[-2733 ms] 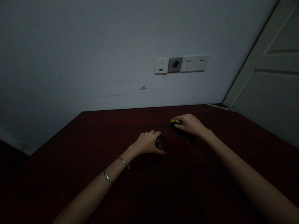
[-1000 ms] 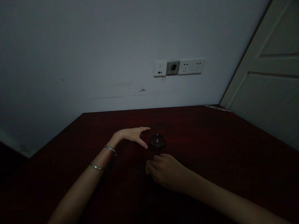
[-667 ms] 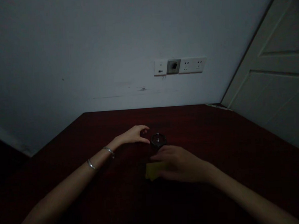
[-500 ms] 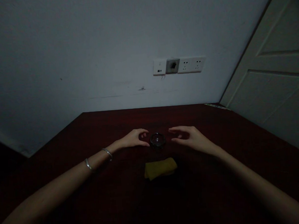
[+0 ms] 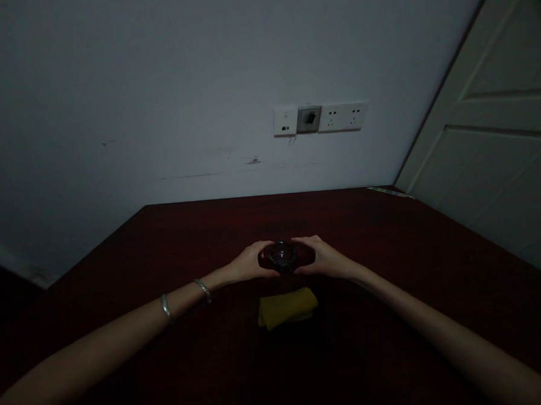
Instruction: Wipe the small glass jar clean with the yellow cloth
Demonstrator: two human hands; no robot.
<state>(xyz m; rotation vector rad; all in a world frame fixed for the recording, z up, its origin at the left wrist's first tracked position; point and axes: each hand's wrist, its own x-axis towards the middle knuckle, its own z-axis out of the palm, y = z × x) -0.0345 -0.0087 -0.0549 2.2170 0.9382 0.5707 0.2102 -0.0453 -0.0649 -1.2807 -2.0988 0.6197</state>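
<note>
A small round dark glass ashtray [image 5: 282, 257] sits on the dark red table [image 5: 208, 224]. My left hand [image 5: 250, 263] is curved around its left side, with thumb and fingers at the rim. On the opposite side, my right hand [image 5: 325, 259] grips the ashtray with fingertips and thumb. Closer to me lies a folded yellow cloth [image 5: 287, 307], touched by neither hand. Two silver bracelets circle my left forearm. Dim light hides the finer detail of the glass.
Behind the table's far edge rises a pale wall with a row of sockets and switches [image 5: 319, 119]. A panelled white door [image 5: 489, 136] stands along the right side. A thin strip [image 5: 390, 192] lies at the far right corner of the table.
Both hands have moved inward from either side and closed on the ashtray. The cloth lies where it was; the view has shifted slightly.
</note>
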